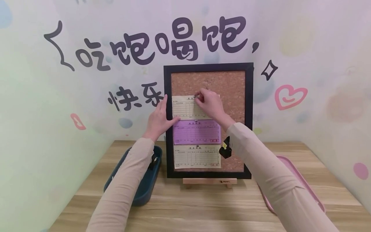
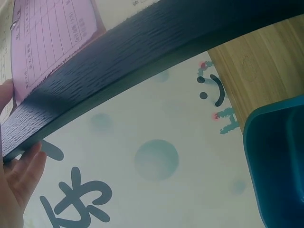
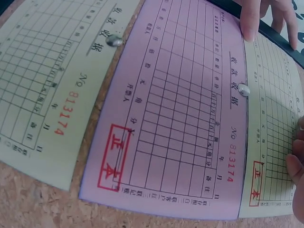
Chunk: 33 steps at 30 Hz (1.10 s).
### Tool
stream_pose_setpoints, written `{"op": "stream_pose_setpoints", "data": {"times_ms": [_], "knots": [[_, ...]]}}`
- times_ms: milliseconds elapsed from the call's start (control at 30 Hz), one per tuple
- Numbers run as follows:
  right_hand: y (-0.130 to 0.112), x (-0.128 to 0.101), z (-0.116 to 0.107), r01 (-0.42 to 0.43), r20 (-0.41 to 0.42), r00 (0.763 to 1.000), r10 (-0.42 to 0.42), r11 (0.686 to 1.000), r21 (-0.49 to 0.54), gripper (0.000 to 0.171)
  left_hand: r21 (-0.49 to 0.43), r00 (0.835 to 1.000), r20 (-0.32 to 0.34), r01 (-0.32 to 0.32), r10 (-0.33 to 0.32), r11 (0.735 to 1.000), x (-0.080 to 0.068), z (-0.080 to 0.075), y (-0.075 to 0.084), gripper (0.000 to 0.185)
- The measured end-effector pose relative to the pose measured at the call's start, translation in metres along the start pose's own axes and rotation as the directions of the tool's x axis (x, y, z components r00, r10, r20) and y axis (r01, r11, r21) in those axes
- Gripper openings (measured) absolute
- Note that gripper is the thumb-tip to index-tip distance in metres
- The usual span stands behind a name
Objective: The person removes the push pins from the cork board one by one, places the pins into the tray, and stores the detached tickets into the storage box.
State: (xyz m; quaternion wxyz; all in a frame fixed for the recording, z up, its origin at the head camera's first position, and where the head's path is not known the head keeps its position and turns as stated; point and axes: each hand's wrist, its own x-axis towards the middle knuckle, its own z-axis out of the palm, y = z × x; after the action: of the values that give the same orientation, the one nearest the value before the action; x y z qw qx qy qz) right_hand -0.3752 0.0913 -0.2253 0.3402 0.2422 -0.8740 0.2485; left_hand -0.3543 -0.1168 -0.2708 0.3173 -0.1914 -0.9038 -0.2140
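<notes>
A black-framed cork board [image 1: 233,87] stands upright, with three receipt slips in a column on its left side. My right hand [image 1: 213,104] pinches a silver thumbtack [image 1: 195,96] at the top edge of the upper cream slip [image 1: 182,109]. My left hand [image 1: 158,120] holds the frame's left side, thumb at the lower edge of that slip and fingers [image 2: 29,173] behind the frame. Below it is a purple slip [image 3: 175,109] with a round silver tack [image 3: 244,90] at its top. The lowest cream slip [image 3: 52,71] has a similar tack [image 3: 114,40].
The board rests on a small wooden easel [image 1: 208,181] on a wood-grain table [image 1: 214,209]. A dark blue tray [image 1: 145,196] lies to the left, partly under my left sleeve. On the right, a pink tray [image 1: 290,162] is partly covered by my right sleeve. A decorated wall [image 1: 139,19] rises behind.
</notes>
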Motion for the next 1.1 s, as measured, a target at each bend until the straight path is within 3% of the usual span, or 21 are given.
{"op": "stream_pose_setpoints", "data": {"times_ms": [233,600,1100], "knots": [[-0.0035,0.0023,0.0021,-0.015,-0.015,1.000,0.015,1.000,-0.010,0.013,-0.002,1.000,-0.008,-0.002,0.002,1.000,0.0003,0.0002,-0.0005,0.098],[-0.0086,0.0087,-0.0026,-0.096,0.077,0.992,0.100,0.994,-0.051,0.013,0.006,1.000,-0.009,-0.001,0.002,1.000,0.0006,-0.0011,-0.0008,0.098],[-0.0068,0.0057,-0.0029,-0.066,0.092,0.993,0.072,0.996,-0.066,0.012,0.003,1.000,-0.008,0.005,-0.005,1.000,-0.0002,0.0013,-0.0013,0.098]]}}
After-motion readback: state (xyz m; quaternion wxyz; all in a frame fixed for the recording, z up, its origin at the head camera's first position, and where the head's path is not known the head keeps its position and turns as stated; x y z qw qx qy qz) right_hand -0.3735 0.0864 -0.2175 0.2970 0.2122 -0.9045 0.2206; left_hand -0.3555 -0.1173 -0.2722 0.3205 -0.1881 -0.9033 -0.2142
